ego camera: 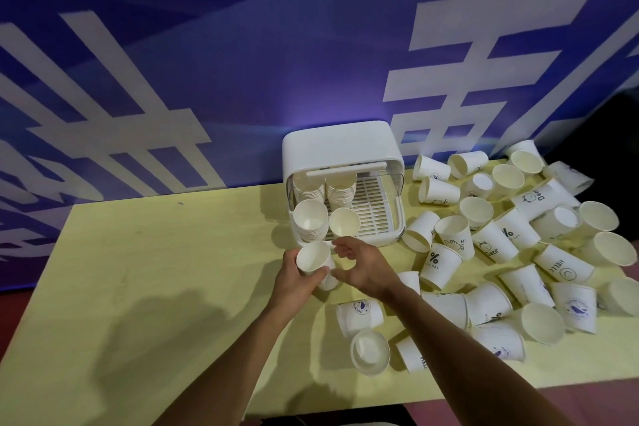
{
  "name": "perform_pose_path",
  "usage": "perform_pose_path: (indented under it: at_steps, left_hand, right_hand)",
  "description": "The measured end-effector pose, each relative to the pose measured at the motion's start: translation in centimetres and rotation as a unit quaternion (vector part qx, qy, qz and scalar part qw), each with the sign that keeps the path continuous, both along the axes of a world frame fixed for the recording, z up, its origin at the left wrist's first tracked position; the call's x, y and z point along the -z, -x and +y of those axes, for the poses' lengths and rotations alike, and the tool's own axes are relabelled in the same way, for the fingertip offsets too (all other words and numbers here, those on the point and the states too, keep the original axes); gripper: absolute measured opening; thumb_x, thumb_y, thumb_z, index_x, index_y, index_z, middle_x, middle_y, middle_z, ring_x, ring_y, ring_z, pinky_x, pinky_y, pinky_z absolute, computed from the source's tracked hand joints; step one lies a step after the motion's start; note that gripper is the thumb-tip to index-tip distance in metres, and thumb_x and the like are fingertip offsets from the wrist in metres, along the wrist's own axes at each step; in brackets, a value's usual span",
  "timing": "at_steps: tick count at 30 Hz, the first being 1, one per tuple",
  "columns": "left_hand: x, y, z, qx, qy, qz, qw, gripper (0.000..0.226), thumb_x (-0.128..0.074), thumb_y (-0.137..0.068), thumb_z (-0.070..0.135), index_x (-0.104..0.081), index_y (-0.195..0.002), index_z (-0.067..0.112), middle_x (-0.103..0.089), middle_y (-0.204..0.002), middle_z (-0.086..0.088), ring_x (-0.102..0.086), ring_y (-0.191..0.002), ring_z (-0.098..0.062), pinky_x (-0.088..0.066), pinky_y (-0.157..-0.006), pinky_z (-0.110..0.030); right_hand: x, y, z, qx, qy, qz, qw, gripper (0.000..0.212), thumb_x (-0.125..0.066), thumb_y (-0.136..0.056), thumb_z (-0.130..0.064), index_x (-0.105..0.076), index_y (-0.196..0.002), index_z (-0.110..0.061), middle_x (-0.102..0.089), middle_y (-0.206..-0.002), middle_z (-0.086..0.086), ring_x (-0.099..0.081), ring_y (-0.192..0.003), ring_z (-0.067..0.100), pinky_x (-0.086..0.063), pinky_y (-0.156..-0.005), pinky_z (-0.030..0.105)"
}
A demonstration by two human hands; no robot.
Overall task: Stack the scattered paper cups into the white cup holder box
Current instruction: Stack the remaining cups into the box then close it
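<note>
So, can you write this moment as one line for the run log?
left hand: holds cup | right hand: empty, beside cup | box: cup stacks inside | loose cups: on table, right of box

Head camera looks down, apparently near.

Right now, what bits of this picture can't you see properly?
- Head view: whether the held cup is one or several nested; the left hand covers its side.
- Head view: rear stacks inside the white box, too small to count.
- Head view: a cup at the right edge, cut off.
</note>
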State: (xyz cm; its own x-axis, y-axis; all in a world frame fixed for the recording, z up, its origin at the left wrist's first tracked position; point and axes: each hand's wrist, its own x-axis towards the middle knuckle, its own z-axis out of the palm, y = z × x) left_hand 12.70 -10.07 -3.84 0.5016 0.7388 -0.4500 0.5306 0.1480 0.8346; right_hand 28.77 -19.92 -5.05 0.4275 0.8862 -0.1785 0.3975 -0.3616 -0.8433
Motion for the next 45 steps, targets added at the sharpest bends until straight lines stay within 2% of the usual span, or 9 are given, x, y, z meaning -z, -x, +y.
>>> perform_pose_path:
  at_steps: [3, 8, 15, 20, 23, 27, 33, 40, 45]
  left_hand:
    - [-0.3, -0.3, -0.2, 0.004, 0.002, -0.008, 1.0, 0.063, -0.078, -0.069, 0.042, -0.048, -0.122, 0.027, -0.065, -0.113, 0.007, -0.062, -0.103, -0.008, -0.053, -0.085, -0.028]
    - [-0.5, -0.6, -0.1, 0.025, -0.004, -0.017, 1.0, 0.066, -0.078, -0.065, 0.045, -0.049, -0.123, 0.035, -0.065, -0.115, 0.013, -0.062, -0.107, -0.006, -0.053, -0.094, -0.033]
    - [0.0, 0.2, 0.6, 0.016, -0.001, 0.01, 1.0, 0.066, -0.078, -0.082, 0.036, -0.041, -0.135, 0.025, -0.056, -0.12, 0.008, -0.061, -0.104, -0.009, -0.05, -0.087, -0.026]
    - [0.4, 0.6, 0.9, 0.005, -0.01, 0.031, 0.999, 0.063, -0.077, -0.083, 0.033, -0.042, -0.135, 0.023, -0.055, -0.121, 0.005, -0.061, -0.105, -0.013, -0.05, -0.087, -0.029]
    - [0.3, 0.4, 1.2, 0.009, -0.023, 0.042, 0.999, 0.063, -0.076, -0.084, 0.031, -0.042, -0.135, 0.022, -0.054, -0.122, 0.004, -0.061, -0.106, -0.014, -0.052, -0.089, -0.031]
    - [-0.3, -0.2, 2.4, 0.01, -0.042, 0.051, 0.998, 0.063, -0.077, -0.083, 0.029, -0.042, -0.134, 0.021, -0.053, -0.126, 0.002, -0.059, -0.107, -0.015, -0.051, -0.088, -0.031]
    - [-1.4, -1.9, 4.0, 0.009, -0.075, 0.042, 0.996, 0.066, -0.079, -0.082, 0.017, -0.044, -0.136, 0.01, -0.051, -0.12, 0.002, -0.055, -0.101, -0.013, -0.041, -0.083, -0.022]
    - [-0.5, -3.3, 5.6, -0.005, -0.078, 0.042, 0.996, 0.081, -0.085, -0.07, 0.031, -0.044, -0.139, 0.017, -0.051, -0.135, -0.001, -0.055, -0.118, -0.021, -0.048, -0.102, -0.04]
    - [-0.2, -4.9, 6.1, -0.016, -0.098, 0.034, 0.995, 0.085, -0.088, -0.066, 0.032, -0.045, -0.139, 0.023, -0.051, -0.135, 0.004, -0.052, -0.121, -0.017, -0.047, -0.103, -0.041]
  right_hand:
    - [-0.1, 0.7, 0.1, -0.013, -0.006, 0.015, 1.0, 0.072, -0.084, -0.07, -0.045, -0.053, -0.134, -0.033, -0.065, -0.117, -0.014, -0.06, -0.106, 0.004, -0.05, -0.093, 0.023]
    - [-0.4, 1.3, 0.1, -0.01, -0.03, 0.017, 0.999, 0.065, -0.083, -0.073, -0.039, -0.053, -0.13, -0.031, -0.066, -0.117, -0.016, -0.061, -0.105, 0.004, -0.052, -0.091, 0.031]
    - [-1.8, -1.1, -0.7, 0.103, -0.04, 0.018, 0.994, 0.075, -0.087, -0.072, -0.038, -0.046, -0.133, -0.025, -0.061, -0.119, -0.009, -0.061, -0.106, 0.013, -0.055, -0.09, 0.035]
    - [-3.5, -2.6, 0.0, 0.172, -0.082, 0.027, 0.981, 0.074, -0.084, -0.076, -0.032, -0.038, -0.134, -0.035, -0.056, -0.121, -0.013, -0.057, -0.111, 0.01, -0.051, -0.092, 0.027]
    - [-4.0, -2.9, 1.2, 0.174, -0.097, -0.001, 0.98, 0.069, -0.08, -0.079, -0.029, -0.037, -0.131, -0.041, -0.055, -0.125, -0.014, -0.054, -0.113, 0.01, -0.049, -0.094, 0.029]
    - [-3.4, -2.7, 2.6, 0.172, -0.077, -0.027, 0.982, 0.071, -0.078, -0.08, -0.03, -0.038, -0.138, -0.03, -0.053, -0.127, -0.013, -0.052, -0.115, 0.011, -0.044, -0.091, 0.029]
    - [-1.7, -2.4, 3.7, 0.166, -0.049, -0.061, 0.983, 0.071, -0.077, -0.08, -0.034, -0.037, -0.138, -0.027, -0.056, -0.129, -0.005, -0.054, -0.116, 0.018, -0.051, -0.094, 0.041]
    - [-0.3, -2.3, 4.7, 0.164, 0.028, -0.088, 0.982, 0.096, -0.083, -0.076, -0.034, -0.027, -0.152, -0.015, -0.045, -0.148, 0.009, -0.045, -0.131, 0.028, -0.042, -0.107, 0.041]
    - [1.0, -2.2, 5.2, 0.15, 0.049, -0.128, 0.979, 0.086, -0.082, -0.076, -0.036, -0.037, -0.145, -0.013, -0.054, -0.135, 0.009, -0.052, -0.121, 0.028, -0.048, -0.1, 0.04]
